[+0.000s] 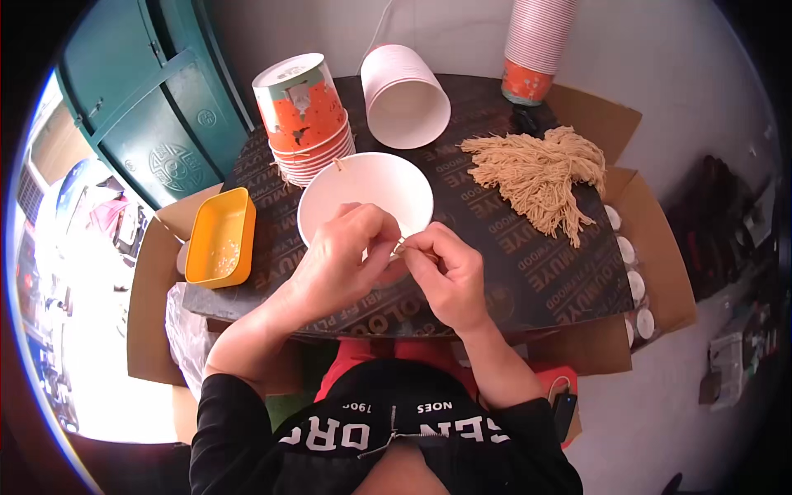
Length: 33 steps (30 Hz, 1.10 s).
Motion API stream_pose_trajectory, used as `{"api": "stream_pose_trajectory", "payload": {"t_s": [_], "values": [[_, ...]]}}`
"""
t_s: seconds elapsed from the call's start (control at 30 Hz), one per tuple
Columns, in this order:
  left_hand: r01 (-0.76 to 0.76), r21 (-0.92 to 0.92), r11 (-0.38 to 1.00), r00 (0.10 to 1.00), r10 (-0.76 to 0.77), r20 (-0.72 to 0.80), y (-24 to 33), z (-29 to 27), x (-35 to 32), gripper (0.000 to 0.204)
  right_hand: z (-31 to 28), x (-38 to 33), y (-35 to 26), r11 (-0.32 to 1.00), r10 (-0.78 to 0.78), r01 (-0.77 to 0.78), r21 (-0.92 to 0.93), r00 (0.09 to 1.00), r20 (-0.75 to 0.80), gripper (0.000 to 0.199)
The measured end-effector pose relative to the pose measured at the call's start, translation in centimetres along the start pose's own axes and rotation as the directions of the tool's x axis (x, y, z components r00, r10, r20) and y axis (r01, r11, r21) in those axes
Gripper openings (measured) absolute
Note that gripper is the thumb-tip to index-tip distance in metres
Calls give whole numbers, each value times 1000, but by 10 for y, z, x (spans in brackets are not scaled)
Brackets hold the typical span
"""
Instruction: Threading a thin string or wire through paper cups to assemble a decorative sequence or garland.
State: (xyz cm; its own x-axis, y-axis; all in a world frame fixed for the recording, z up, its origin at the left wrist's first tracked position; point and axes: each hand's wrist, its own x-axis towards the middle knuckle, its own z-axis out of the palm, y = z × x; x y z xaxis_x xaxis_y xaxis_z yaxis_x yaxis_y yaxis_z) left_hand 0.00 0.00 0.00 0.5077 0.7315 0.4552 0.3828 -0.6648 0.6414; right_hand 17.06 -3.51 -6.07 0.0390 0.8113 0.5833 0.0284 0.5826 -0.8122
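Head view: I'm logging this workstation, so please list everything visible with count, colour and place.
White paper cup being worked on: one, white, board centre, open side up.
Stack of orange-patterned paper cups: one stack, orange and white, far left, upside down.
White paper cup on its side: one, far centre.
Tall stack of cups: one, pink-white, far right.
Bundle of tan strings: one, right.
Yellow plastic tray: one, left edge.
Dark printed board: one, over cardboard boxes.
Left hand: at cup rim.
Right hand: pinching a thin string.
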Motion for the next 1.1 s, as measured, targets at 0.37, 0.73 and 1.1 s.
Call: {"api": "stream_pose_trajectory", "payload": {"t_s": [0.37, 0.73, 1.1], "values": [[-418, 229, 879, 907, 419, 47, -2, -1, 1, 24, 2, 0, -6, 998, 51, -51, 36, 998, -22, 4], [-454, 302, 838, 880, 476, 1, -8, 0, -1, 22, -10, 5, -2, 955, -158, 124, -271, 981, -109, 6], [-453, 295, 841, 879, 477, -10, -12, 2, -3, 22, -10, -1, 15, 860, 1, -3, 510, 1000, 5, 19]]}}
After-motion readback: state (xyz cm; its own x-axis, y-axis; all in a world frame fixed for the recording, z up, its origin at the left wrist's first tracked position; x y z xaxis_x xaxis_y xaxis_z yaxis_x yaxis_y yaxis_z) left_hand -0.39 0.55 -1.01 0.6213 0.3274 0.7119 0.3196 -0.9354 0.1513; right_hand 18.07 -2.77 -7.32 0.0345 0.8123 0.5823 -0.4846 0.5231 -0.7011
